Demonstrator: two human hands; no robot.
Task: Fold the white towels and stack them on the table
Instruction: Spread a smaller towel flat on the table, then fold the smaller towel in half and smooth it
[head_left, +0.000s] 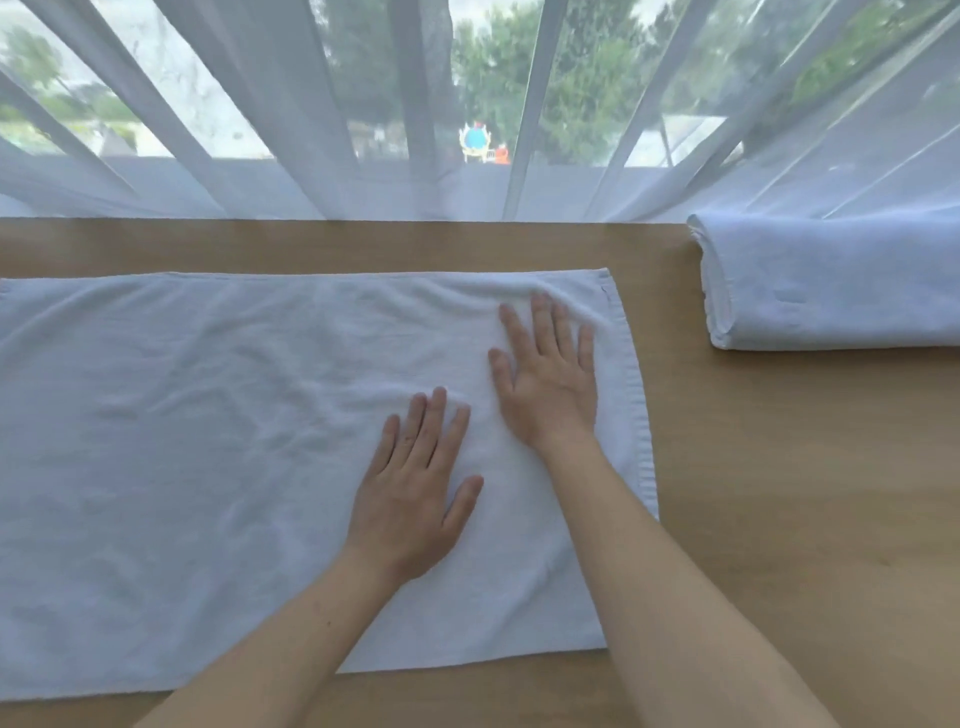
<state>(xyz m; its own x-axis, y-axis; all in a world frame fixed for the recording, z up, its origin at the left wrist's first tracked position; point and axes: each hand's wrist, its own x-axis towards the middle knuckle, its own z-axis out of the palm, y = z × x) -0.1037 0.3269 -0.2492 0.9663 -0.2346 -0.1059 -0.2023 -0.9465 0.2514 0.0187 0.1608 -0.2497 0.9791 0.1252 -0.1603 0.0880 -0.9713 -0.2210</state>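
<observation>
White towel (218, 441) lies spread across the wooden table (779, 493), running off left. Left hand (415, 483) and right hand (550, 379) press flat on its right part, fingers spread, apparently smoothing creases before folding. Folded towel (831, 291) sits far right, apart, likely starting the stack.

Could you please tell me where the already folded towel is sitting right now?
In the head view, the folded towel lies at the table's far right, against the sheer curtain, apart from the spread towel under both hands.
</observation>
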